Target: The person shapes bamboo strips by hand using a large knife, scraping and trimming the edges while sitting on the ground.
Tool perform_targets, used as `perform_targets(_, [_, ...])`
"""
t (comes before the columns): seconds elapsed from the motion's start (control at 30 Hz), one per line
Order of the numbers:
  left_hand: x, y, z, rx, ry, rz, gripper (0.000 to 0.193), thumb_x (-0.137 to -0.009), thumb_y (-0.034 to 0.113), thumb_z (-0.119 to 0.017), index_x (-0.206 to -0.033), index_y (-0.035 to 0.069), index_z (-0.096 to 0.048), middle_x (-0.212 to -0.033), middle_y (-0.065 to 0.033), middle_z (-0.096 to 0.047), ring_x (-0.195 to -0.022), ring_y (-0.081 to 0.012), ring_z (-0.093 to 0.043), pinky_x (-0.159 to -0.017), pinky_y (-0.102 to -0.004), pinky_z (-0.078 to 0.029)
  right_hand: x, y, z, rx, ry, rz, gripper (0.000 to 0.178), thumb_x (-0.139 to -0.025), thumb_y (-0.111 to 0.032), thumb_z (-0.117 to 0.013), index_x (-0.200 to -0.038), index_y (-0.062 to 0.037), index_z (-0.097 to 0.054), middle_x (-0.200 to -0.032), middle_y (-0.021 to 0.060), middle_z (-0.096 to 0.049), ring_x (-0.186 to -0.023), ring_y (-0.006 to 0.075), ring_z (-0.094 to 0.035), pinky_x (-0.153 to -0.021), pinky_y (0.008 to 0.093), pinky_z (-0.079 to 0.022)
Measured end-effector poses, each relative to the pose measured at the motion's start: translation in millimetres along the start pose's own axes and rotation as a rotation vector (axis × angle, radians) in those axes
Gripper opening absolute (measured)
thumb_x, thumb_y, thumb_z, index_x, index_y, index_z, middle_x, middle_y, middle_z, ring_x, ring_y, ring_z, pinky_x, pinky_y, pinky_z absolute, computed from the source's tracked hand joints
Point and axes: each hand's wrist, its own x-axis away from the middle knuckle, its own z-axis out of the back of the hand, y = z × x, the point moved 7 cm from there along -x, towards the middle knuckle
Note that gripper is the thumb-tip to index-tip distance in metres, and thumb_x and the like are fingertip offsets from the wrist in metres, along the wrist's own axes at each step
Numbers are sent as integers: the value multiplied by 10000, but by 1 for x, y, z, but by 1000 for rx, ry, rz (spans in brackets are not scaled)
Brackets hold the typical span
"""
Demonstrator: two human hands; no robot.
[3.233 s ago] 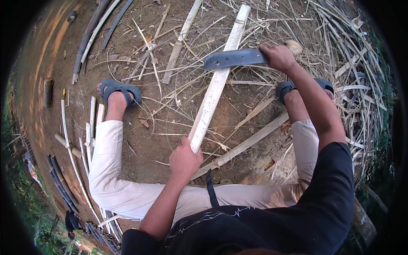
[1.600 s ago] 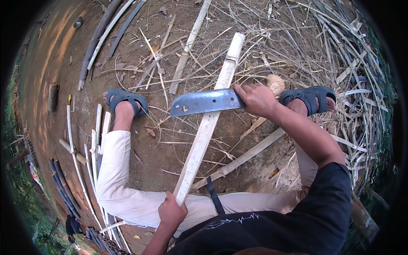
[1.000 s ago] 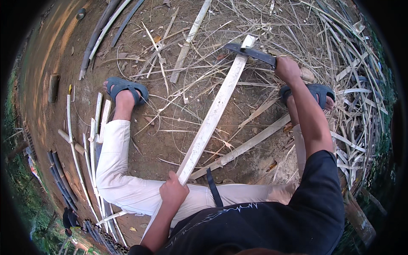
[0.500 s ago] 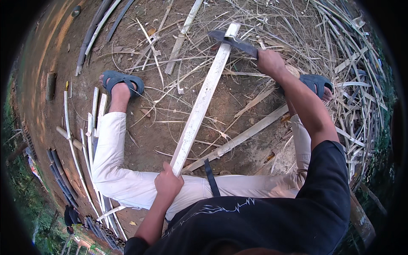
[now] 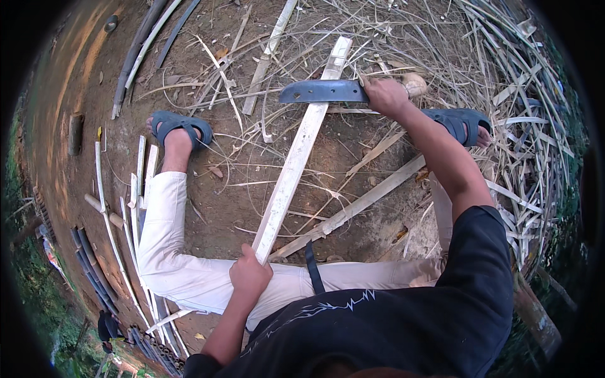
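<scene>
My left hand (image 5: 251,274) is closed round the near end of a long pale split bamboo strip (image 5: 293,164), by my left thigh. The strip slants away from me, up and to the right. My right hand (image 5: 386,98) grips a machete (image 5: 324,91) by its handle; the round wooden butt (image 5: 414,84) sticks out behind the fist. The dark blade, pierced by several holes, lies flat-side up across the strip near its far end. Part of the strip is hidden under the blade.
Thin bamboo shavings (image 5: 435,44) litter the ground ahead, with a thick heap (image 5: 523,164) at the right. Another split piece (image 5: 353,208) lies under the strip. Several pale strips (image 5: 133,195) rest beside my left leg. Dark poles (image 5: 135,57) lie far left. My sandalled feet flank the work.
My right hand has moved slightly nearer to me. The machete has turned from edge-on to flat-side up and sits lower along the strip. My left hand keeps its hold.
</scene>
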Motion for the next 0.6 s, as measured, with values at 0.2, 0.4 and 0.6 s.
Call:
perform_targets(0.2, [9, 3, 1, -33, 29, 2, 487, -758, 231, -740, -1078, -16, -469, -763, -246, -686, -715, -425, -705, -671, -511, -578, -30, 79, -3, -260, 166, -448, 245, -885, -99, -522, -938, -1, -741, -1002, 224, -726, -920, 384, -719, -782, 463, -590])
perform_targets(0.4, [9, 2, 8, 52, 14, -13, 476, -753, 217, -742, -1072, -5, -467, -776, -259, -683, -748, -441, -699, -715, -533, -564, 29, 29, -7, -267, 245, -351, 288, -852, -125, -561, -1090, 10, -650, -900, 229, -720, -829, 406, -715, -732, 497, -576])
perform_targets(0.6, [14, -2, 14, 224, -21, -137, 466, -784, 206, -699, -1134, -10, -480, -894, -299, -683, -839, -469, -686, -774, -557, -545, 109, -63, 25, -422, 318, -302, 400, -837, -148, -604, -1202, 2, -540, -858, 260, -690, -778, 438, -687, -702, 517, -557])
